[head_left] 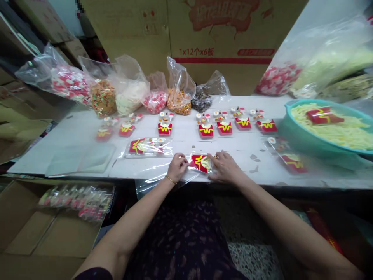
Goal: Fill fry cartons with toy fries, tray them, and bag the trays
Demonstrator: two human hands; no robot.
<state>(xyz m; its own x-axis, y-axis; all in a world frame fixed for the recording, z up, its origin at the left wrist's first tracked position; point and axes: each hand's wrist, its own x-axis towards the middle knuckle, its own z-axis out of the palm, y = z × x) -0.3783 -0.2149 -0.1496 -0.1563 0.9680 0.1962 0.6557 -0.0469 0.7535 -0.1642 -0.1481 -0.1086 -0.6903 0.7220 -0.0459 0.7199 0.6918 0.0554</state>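
A small red toy fries box (198,162) with a yellow zigzag and pale fries lies on its side at the front edge of the table. Clear plastic bag film (157,171) spreads to its left and under my left hand (177,168), whose thumb and fingers are pinched on the film beside the box's left end. From the right, my right hand (225,167) has its fingers and thumb around the fries end of the box. Small pieces under the right fingertips are mostly hidden. Behind my left hand lies a bagged fries set (145,146).
Several red fries boxes (206,131) with small toy food pieces stand in a row behind. A turquoise basin (309,134) of pale fries is at right. Bags of small pieces (179,99) line the back. Flat clear bags (81,157) lie left, above an open carton (55,233).
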